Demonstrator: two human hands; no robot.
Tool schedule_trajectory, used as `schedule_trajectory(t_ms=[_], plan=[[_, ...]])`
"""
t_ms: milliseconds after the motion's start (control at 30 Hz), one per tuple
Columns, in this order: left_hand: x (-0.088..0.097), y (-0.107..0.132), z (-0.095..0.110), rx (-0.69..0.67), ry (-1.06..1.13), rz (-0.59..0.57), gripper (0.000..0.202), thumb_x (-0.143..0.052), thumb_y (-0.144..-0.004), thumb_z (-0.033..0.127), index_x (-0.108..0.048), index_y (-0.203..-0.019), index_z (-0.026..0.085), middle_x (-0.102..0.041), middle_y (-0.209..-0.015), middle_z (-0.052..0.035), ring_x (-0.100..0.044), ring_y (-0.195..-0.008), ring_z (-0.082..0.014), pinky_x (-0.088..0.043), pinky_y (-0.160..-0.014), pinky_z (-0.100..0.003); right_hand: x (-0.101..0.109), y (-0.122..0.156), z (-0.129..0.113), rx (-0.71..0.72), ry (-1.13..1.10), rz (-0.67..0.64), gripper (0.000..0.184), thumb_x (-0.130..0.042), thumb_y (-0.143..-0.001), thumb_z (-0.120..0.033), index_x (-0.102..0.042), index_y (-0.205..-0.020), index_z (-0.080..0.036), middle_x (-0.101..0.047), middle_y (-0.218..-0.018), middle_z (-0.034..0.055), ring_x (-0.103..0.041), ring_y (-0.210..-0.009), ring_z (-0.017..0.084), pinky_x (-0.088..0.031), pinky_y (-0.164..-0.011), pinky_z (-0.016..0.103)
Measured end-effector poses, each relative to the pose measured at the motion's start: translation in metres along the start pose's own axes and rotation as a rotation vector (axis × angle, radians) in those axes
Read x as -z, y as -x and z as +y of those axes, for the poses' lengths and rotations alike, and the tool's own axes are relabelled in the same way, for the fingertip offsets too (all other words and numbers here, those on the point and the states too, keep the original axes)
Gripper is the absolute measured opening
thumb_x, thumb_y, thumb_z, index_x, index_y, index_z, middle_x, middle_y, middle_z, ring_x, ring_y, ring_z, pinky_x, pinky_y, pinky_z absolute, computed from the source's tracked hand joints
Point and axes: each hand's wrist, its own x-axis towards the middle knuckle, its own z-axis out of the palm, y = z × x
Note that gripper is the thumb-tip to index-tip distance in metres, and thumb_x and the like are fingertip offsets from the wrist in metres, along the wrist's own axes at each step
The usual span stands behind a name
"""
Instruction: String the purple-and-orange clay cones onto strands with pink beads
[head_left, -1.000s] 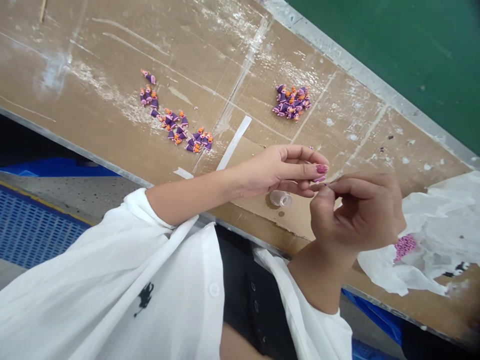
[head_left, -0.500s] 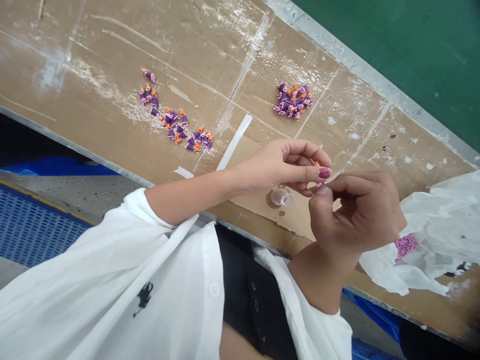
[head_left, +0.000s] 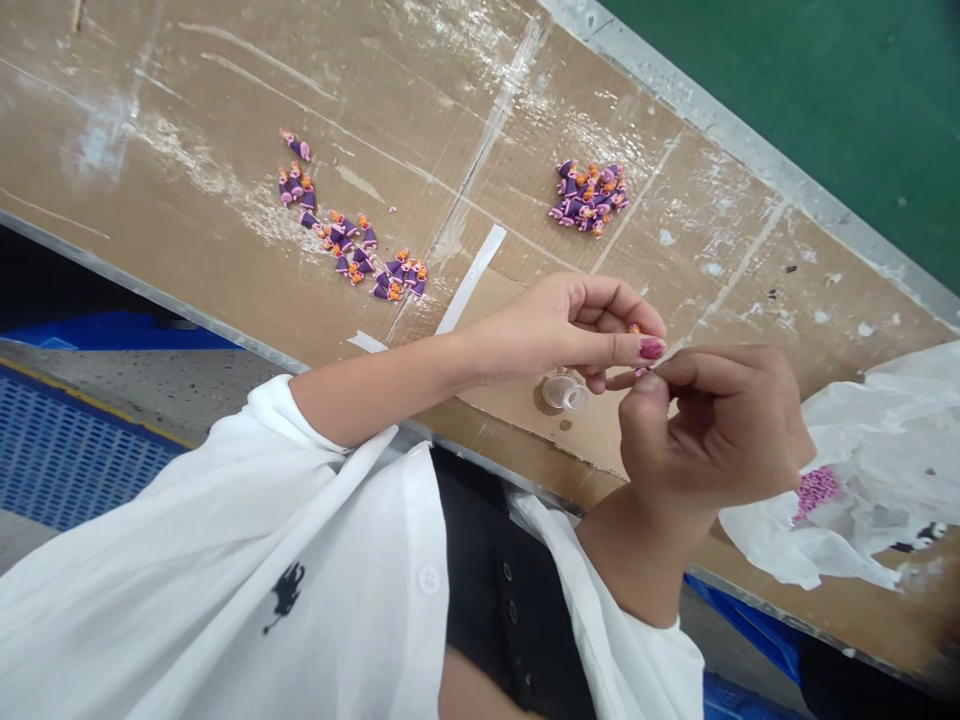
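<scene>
Between its thumb and fingers, my left hand (head_left: 581,330) grips a small figurine (head_left: 635,329); only an orange bit at the top and pink at the lower end show. Closed in a pinch, my right hand (head_left: 712,425) meets the figurine's lower pink end. Whatever lies between its thumb and forefinger is too small to make out. Below the left fingers, a small clear cup (head_left: 559,392) stands on a cardboard sheet (head_left: 517,412). Similar purple, pink and orange figurines lie in a pile (head_left: 589,200) beyond the hands and in a loose group (head_left: 345,240) to the left.
At the right, a crumpled white plastic bag (head_left: 885,430) holds many tiny pink pieces (head_left: 816,492). White tape (head_left: 472,278) crosses the cardboard's left edge. Dark crumbs (head_left: 773,293) lie on the brown tabletop (head_left: 420,100). A green surface (head_left: 840,100) lies past the table's far edge.
Both hands stay almost in place, with the fingertips shifting very slightly at the figurine. The piles and the cup keep their places; the view has moved a touch.
</scene>
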Motion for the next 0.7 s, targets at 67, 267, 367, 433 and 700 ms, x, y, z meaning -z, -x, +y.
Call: schedule_trajectory(t_ms=[67, 267, 367, 433, 700], plan=[[0.0002, -0.0001, 0.0009, -0.002, -0.033, 0.006, 0.044, -0.093, -0.069, 0.039, -0.062, -0.084, 0.013, -0.067, -0.075, 0.0018, -0.067, -0.073, -0.0084, -0.057, -0.068, -0.024, 0.0001, 0.0, -0.0009, -0.002, -0.003, -0.004, 0.024, -0.061, -0.083, 0.0, -0.055, -0.083, -0.023, -0.055, -0.07, -0.0051, -0.051, -0.059, 0.009, -0.041, -0.057, 0.027], [0.0013, -0.0003, 0.0006, 0.022, -0.025, 0.011, 0.047, -0.095, -0.067, 0.042, -0.063, -0.087, 0.013, -0.067, -0.078, 0.0013, -0.065, -0.073, -0.0076, -0.056, -0.069, -0.025, -0.0016, 0.0, -0.003, -0.014, 0.011, -0.001, 0.023, -0.061, -0.082, -0.001, -0.056, -0.08, -0.023, -0.056, -0.07, -0.0043, -0.051, -0.057, 0.01, -0.042, -0.056, 0.029], [0.0021, -0.0001, -0.0006, 0.023, -0.004, -0.001, 0.05, -0.096, -0.064, 0.044, -0.063, -0.086, 0.014, -0.068, -0.079, 0.001, -0.065, -0.072, -0.0076, -0.056, -0.068, -0.025, -0.0023, -0.0009, -0.0039, -0.011, 0.013, 0.01, 0.023, -0.061, -0.083, -0.001, -0.056, -0.08, -0.024, -0.056, -0.069, -0.0042, -0.051, -0.056, 0.011, -0.041, -0.055, 0.029], [0.0023, 0.0, -0.0011, 0.019, -0.007, -0.001, 0.051, -0.095, -0.064, 0.046, -0.062, -0.085, 0.014, -0.067, -0.078, 0.0012, -0.064, -0.071, -0.0073, -0.056, -0.067, -0.025, -0.0025, -0.0016, -0.0043, -0.008, 0.018, 0.01, 0.023, -0.061, -0.083, -0.002, -0.056, -0.08, -0.024, -0.056, -0.069, -0.0041, -0.051, -0.056, 0.011, -0.042, -0.055, 0.029], [0.0016, -0.0002, -0.0002, 0.028, 0.052, -0.011, 0.049, -0.097, -0.063, 0.038, -0.061, -0.084, 0.013, -0.066, -0.074, 0.0031, -0.063, -0.066, -0.0058, -0.054, -0.063, -0.023, -0.0031, -0.0025, -0.0037, 0.001, 0.013, 0.007, 0.022, -0.062, -0.085, -0.003, -0.055, -0.082, -0.024, -0.057, -0.068, -0.0053, -0.05, -0.056, 0.009, -0.043, -0.057, 0.028]])
